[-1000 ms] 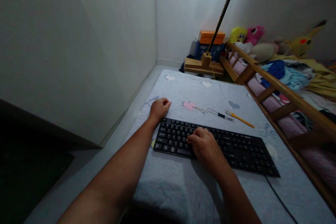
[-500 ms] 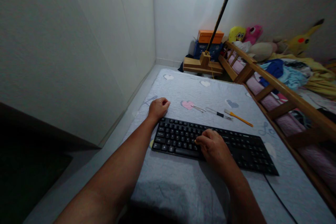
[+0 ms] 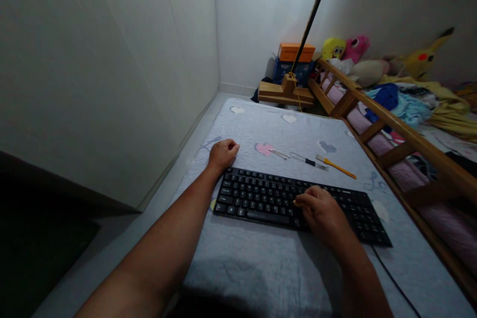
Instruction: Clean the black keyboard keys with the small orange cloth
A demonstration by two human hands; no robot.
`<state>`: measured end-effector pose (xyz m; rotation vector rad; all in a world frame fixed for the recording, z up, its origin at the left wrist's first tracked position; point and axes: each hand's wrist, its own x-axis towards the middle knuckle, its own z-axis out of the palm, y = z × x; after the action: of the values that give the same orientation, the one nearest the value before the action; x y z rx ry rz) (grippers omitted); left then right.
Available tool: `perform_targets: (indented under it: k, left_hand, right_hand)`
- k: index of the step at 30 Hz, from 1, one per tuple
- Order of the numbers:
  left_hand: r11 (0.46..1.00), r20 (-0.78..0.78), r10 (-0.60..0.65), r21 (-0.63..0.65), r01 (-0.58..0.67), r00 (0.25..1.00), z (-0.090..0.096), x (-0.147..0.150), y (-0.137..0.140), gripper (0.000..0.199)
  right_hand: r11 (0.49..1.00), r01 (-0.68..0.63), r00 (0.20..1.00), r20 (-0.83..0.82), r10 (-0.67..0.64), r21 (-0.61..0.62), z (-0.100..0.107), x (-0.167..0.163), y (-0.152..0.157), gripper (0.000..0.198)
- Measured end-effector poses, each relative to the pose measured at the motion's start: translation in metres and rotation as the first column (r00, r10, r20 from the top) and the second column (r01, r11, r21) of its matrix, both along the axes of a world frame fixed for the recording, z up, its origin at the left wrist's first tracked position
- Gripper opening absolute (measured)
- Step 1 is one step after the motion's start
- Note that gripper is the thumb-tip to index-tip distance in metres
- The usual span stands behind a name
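Observation:
A black keyboard (image 3: 257,194) lies across the cloth-covered surface in front of me. My left hand (image 3: 223,153) rests on the cloth at the keyboard's far left corner, its fingers curled closed with nothing visible in them. Over the right-centre letter keys, my right hand (image 3: 321,211) is pinched shut, fingertips down at the keys. A tiny pale yellowish bit shows at those fingertips, too small to name. Behind the keyboard lie white cotton swabs (image 3: 279,153), a thin wire tool with a black grip (image 3: 310,162) and a brush with an orange handle (image 3: 340,168).
The keyboard's cable (image 3: 395,282) runs off toward the near right. A wooden bed rail (image 3: 406,131) borders the right side, with clothes and plush toys beyond it. White cabinet doors (image 3: 149,59) stand at left. A wooden stand (image 3: 286,90) and boxes are at the back.
My right hand has moved to the right along the keys, uncovering more of the keyboard's middle. My left hand stays in place. The view has shifted slightly.

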<state>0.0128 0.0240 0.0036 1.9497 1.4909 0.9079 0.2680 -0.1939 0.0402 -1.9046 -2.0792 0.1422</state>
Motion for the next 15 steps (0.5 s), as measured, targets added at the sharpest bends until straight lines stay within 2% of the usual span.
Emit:
perform_targets:
  k: [9, 15]
  left_hand:
    - [1.000, -0.003, 0.002, -0.002, -0.002, 1.000, 0.000, 0.000, -0.001, 0.027]
    - [1.000, -0.006, 0.006, -0.008, -0.006, 1.000, 0.000, 0.000, -0.001, 0.026]
  right_hand:
    - [0.998, -0.055, 0.998, -0.037, 0.056, 0.033, 0.000, -0.032, 0.008, 0.023]
    - [0.998, -0.030, 1.000, -0.002, 0.030, 0.051, -0.002, -0.021, 0.002, 0.027]
